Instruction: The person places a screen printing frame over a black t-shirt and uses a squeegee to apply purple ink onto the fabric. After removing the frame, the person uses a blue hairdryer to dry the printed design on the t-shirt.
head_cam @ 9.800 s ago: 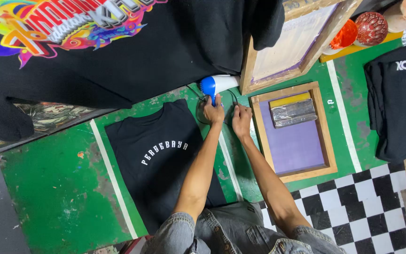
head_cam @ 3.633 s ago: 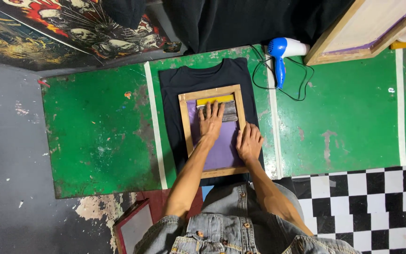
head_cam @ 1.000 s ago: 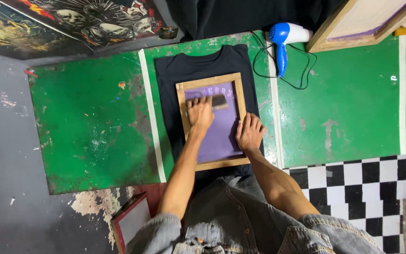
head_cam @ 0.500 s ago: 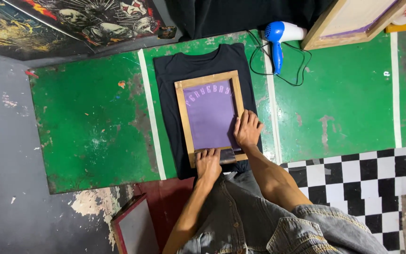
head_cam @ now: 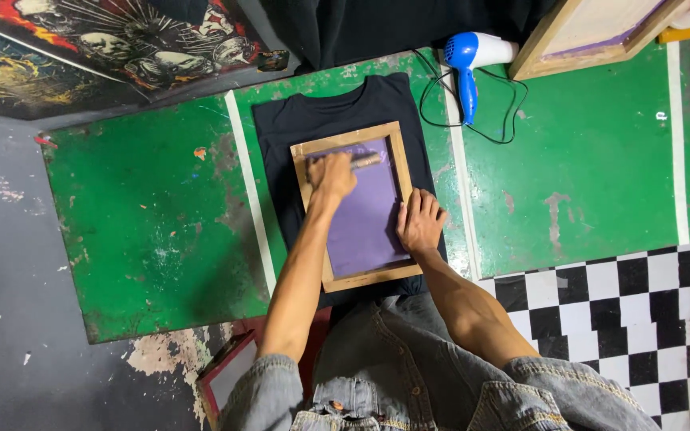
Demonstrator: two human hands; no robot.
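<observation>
The left hand (head_cam: pixel 331 174) now holds the wooden-handled squeegee (head_cam: pixel 353 162) at the far end of the wood-framed purple screen (head_cam: pixel 365 215), up from the near edge.

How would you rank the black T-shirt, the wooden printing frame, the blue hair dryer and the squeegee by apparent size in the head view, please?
1. Black T-shirt, widest, partly covered by the frame.
2. Wooden printing frame.
3. Blue hair dryer.
4. Squeegee, smallest, though the left hand hides part of it.
</observation>
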